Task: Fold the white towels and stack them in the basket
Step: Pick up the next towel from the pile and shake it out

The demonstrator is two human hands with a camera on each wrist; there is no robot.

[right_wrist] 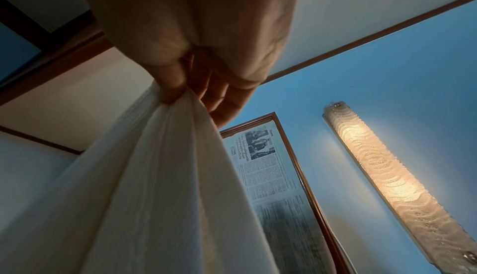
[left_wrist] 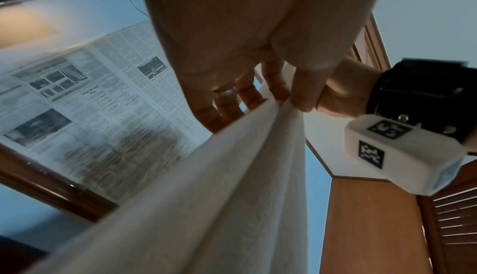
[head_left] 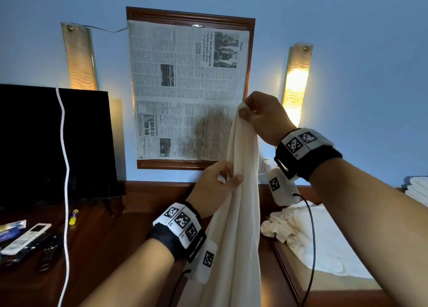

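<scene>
Two hands hold one white towel (head_left: 240, 214) up before the wall: our right hand (head_left: 261, 116) pinches its top corner, our left hand (head_left: 213, 186) grips an edge lower down. Soft and limp, it wants holding by corners.

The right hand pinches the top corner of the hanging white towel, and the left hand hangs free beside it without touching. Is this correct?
Not quite. The right hand does pinch the top of the white towel, but the left hand is not free: its thumb and fingers hold the towel's edge lower down, as the head view shows.
</scene>
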